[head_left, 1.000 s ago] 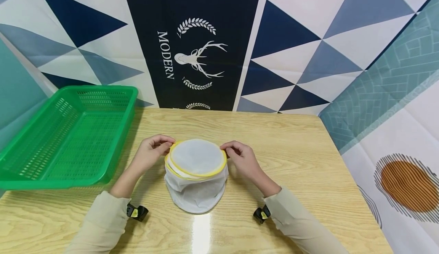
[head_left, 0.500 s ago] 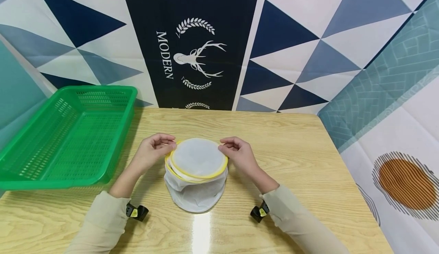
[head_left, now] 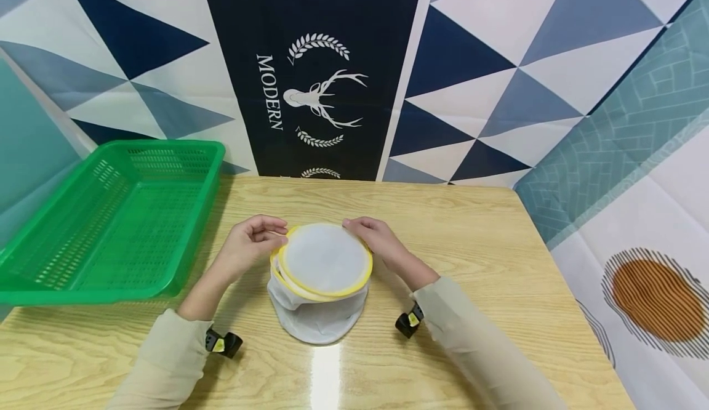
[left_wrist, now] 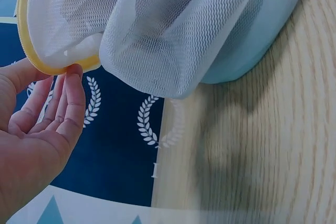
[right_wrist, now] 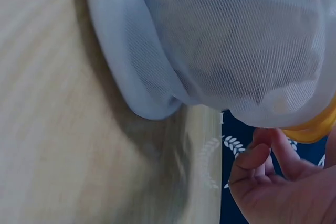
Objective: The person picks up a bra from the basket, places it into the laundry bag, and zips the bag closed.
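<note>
A round white mesh laundry bag (head_left: 327, 262) with yellow zipper trim stands on the table, its soft side wall folded and sagging. Its lid is tilted up, and a second yellow edge shows beneath the lid at the left. My left hand (head_left: 249, 242) is at the bag's left side; in the left wrist view the thumb and fingertips pinch the yellow trim (left_wrist: 31, 56). On the far right of the lid, my right hand (head_left: 383, 245) holds the rim. In the right wrist view its fingers curl under the yellow edge (right_wrist: 310, 129), with the thumb mostly cut off.
A green perforated plastic basket (head_left: 138, 225) stands on the left of the wooden table (head_left: 443, 231). Behind the table hangs a patterned cloth (head_left: 316, 108) with a deer head print. Each wrist wears a small black camera (head_left: 226, 343).
My right hand has slid left and inward along the far rim. The lid has shifted slightly right and toward me. My left hand has stayed nearly in place.
</note>
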`<state>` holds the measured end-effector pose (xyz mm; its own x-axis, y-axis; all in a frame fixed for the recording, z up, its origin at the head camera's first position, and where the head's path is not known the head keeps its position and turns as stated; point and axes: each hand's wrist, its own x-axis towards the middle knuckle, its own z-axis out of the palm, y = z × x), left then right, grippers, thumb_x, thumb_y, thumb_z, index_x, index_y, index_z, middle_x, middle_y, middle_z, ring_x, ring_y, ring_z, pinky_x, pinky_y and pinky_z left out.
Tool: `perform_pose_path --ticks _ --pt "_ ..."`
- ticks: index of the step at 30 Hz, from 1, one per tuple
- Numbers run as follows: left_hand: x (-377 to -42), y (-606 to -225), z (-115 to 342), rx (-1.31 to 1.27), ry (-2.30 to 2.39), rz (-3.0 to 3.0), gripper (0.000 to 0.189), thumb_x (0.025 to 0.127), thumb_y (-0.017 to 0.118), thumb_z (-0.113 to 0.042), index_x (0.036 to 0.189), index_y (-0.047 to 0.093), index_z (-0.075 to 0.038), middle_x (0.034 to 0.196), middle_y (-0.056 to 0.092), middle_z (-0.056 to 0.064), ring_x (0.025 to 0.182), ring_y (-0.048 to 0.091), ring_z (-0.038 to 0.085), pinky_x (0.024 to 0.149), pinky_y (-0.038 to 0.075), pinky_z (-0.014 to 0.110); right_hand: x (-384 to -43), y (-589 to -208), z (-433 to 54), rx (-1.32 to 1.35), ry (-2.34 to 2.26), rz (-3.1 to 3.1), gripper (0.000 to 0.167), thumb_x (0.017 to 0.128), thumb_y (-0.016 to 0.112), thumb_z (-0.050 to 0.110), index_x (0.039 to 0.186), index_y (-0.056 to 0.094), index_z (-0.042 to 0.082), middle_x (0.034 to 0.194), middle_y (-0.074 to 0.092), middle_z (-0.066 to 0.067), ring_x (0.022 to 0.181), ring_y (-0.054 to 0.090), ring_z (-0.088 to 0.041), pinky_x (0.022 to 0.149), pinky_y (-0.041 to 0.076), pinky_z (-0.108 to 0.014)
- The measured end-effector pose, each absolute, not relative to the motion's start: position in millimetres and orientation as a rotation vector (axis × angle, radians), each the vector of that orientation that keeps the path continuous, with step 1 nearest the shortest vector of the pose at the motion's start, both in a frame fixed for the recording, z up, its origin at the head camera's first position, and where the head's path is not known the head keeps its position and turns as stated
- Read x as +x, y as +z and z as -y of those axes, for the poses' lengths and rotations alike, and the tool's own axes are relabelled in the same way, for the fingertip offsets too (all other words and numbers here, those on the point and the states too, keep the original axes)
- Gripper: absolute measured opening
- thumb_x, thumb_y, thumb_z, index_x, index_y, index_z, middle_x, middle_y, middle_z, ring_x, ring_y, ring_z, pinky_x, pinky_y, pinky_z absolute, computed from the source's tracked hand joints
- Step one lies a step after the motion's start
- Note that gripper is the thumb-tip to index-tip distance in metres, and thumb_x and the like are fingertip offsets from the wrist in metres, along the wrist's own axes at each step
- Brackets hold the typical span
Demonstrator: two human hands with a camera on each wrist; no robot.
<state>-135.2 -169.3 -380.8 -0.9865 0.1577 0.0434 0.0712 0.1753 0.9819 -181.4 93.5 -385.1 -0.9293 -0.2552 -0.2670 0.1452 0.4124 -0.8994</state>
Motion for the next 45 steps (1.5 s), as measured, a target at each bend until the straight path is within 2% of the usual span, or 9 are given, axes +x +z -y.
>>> perform_pose_path --ticks 6,9,16,21,24,30,36,41,45 --pt "-135 -380 168 0.257 1.951 -2.359 0.034 0.084 0.066 -0.003 0.114 0.056 0.01 0.101 0.067 0.008 0.08 0.064 0.001 0.069 0.052 0.019 -195 -387 -88 -0.231 -1.437 -2.222 0.047 0.092 0.052 0.048 0.117 0.063 0.009 0.098 0.067 -0.009 0.071 0.065 -0.013 0.067 0.054 -0.028" --pt "-134 -380 168 0.248 1.933 -2.365 0.033 0.084 0.065 -0.003 0.114 0.056 0.009 0.105 0.066 0.013 0.08 0.064 0.002 0.069 0.052 0.019 -198 -387 -85 -0.248 -1.418 -2.189 0.044 0.093 0.052 0.045 0.115 0.064 0.009 0.094 0.068 -0.008 0.066 0.065 -0.012 0.062 0.054 -0.028" --pt "-135 -380 169 0.219 1.894 -2.388 0.033 0.085 0.065 -0.006 0.115 0.057 0.007 0.111 0.063 0.021 0.081 0.064 0.002 0.07 0.052 0.02 -198 -384 -78 -0.209 -1.427 -2.205 0.037 0.092 0.056 0.037 0.11 0.066 0.006 0.09 0.067 -0.008 0.063 0.062 -0.01 0.058 0.052 -0.026" --pt "-139 -380 169 0.18 1.866 -2.418 0.033 0.088 0.064 -0.012 0.115 0.059 0.005 0.1 0.065 0.008 0.077 0.062 0.004 0.069 0.052 0.02 -198 -383 -78 -0.194 -1.429 -2.238 0.032 0.09 0.061 0.033 0.108 0.068 0.007 0.105 0.067 -0.008 0.065 0.062 -0.01 0.059 0.052 -0.025" --pt "-142 -380 168 0.154 1.842 -2.421 0.034 0.091 0.061 -0.018 0.116 0.059 0.004 0.093 0.064 0.001 0.075 0.06 0.005 0.069 0.053 0.023 -197 -381 -78 -0.197 -1.446 -2.237 0.03 0.09 0.062 0.031 0.107 0.068 0.007 0.102 0.067 -0.008 0.066 0.062 -0.01 0.06 0.052 -0.025" --pt "-155 -380 165 0.169 1.76 -2.391 0.033 0.096 0.054 -0.022 0.12 0.057 0.001 0.107 0.064 0.015 0.078 0.06 0.008 0.069 0.054 0.027 -191 -375 -74 -0.185 -1.493 -2.234 0.029 0.089 0.064 0.028 0.107 0.068 0.006 0.09 0.065 -0.005 0.066 0.059 -0.01 0.058 0.051 -0.024" --pt "-169 -379 161 0.308 1.701 -2.287 0.033 0.098 0.05 -0.017 0.125 0.056 -0.001 0.123 0.06 0.016 0.098 0.062 0.015 0.079 0.053 0.026 -186 -371 -70 -0.171 -1.52 -2.259 0.029 0.089 0.064 0.028 0.108 0.068 0.006 0.093 0.066 -0.005 0.066 0.059 -0.01 0.058 0.052 -0.025" --pt "-175 -379 157 0.388 1.682 -2.197 0.031 0.097 0.051 -0.018 0.124 0.059 -0.008 0.132 0.056 0.01 0.122 0.052 0.024 0.089 0.05 0.028 -182 -370 -69 -0.151 -1.547 -2.254 0.026 0.089 0.064 0.027 0.105 0.068 0.006 0.094 0.067 -0.006 0.067 0.06 -0.01 0.06 0.051 -0.024" --pt "-179 -381 156 0.432 1.701 -2.126 0.032 0.097 0.05 -0.014 0.126 0.058 -0.005 0.133 0.055 0.013 0.124 0.05 0.024 0.09 0.05 0.027 -182 -371 -69 -0.154 -1.571 -2.245 0.026 0.089 0.064 0.026 0.103 0.069 0.005 0.094 0.068 -0.007 0.067 0.061 -0.011 0.06 0.052 -0.025"
